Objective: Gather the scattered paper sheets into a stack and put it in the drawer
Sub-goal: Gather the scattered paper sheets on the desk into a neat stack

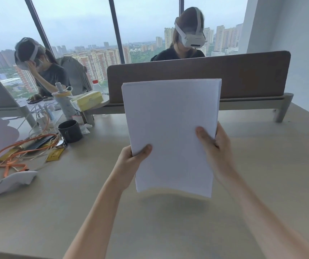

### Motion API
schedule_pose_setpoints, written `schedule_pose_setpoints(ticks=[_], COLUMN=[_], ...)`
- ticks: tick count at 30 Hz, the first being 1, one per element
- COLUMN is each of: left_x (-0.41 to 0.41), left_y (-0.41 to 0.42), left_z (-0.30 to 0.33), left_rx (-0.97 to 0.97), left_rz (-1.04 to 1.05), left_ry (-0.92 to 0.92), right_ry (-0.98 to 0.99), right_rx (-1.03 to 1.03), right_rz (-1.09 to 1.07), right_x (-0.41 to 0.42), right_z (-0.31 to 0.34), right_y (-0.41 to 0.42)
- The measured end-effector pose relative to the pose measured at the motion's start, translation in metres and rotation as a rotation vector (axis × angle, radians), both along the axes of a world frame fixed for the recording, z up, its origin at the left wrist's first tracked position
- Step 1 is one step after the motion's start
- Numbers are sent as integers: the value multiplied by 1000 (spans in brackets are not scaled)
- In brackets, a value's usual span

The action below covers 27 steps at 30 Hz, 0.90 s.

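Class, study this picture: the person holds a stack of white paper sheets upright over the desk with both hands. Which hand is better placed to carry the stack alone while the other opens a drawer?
Probably the right hand: it holds the stack of white paper sheets higher up its edge; the left hand only pinches near the lower corner.

Both hands hold a stack of white paper sheets (pixel 170 131) upright above the pale counter (pixel 168 221) — the left hand (pixel 131 161) grips its lower left edge with the thumb across the front, the right hand (pixel 215 146) grips the right edge likewise. The stack's bottom edge hangs clear of the counter. At the left lie a dark mug (pixel 70 130), an orange cable (pixel 19 148), a white controller (pixel 12 182) and a yellow packet (pixel 55 154). Behind a brown divider panel (pixel 243 75) sits a person wearing a white headset (pixel 191 36) — another sits farther left.
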<state>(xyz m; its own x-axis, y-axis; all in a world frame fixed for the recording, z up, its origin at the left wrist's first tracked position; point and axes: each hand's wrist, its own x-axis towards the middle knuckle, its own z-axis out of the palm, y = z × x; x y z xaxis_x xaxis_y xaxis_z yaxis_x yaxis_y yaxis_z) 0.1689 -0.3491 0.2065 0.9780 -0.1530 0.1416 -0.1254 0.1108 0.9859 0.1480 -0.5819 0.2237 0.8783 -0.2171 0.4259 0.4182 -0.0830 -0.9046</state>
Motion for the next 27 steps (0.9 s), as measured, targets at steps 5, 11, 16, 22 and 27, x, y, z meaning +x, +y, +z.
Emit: schedule_pose_setpoints(ticks=[5,11,16,22,27], left_x=[-5,-11,-6,-7,-4], left_y=[-6,-19,-13,-10,7], left_z=[-20,-36,-40,-47,-32], left_rx=[-94,-97,-53,22,107], left_rz=[81,163,162,148,32], left_ry=[-13,48,61,111,277], right_ry=[23,206,283,318,306], right_rx=[200,249,207,-47,-121], right_rz=[141,167,173,136,137], right_x=[-9,-2,4,1,10], right_z=[-9,-26,-34,-40,-32], right_y=[7,7,3,-1,-6])
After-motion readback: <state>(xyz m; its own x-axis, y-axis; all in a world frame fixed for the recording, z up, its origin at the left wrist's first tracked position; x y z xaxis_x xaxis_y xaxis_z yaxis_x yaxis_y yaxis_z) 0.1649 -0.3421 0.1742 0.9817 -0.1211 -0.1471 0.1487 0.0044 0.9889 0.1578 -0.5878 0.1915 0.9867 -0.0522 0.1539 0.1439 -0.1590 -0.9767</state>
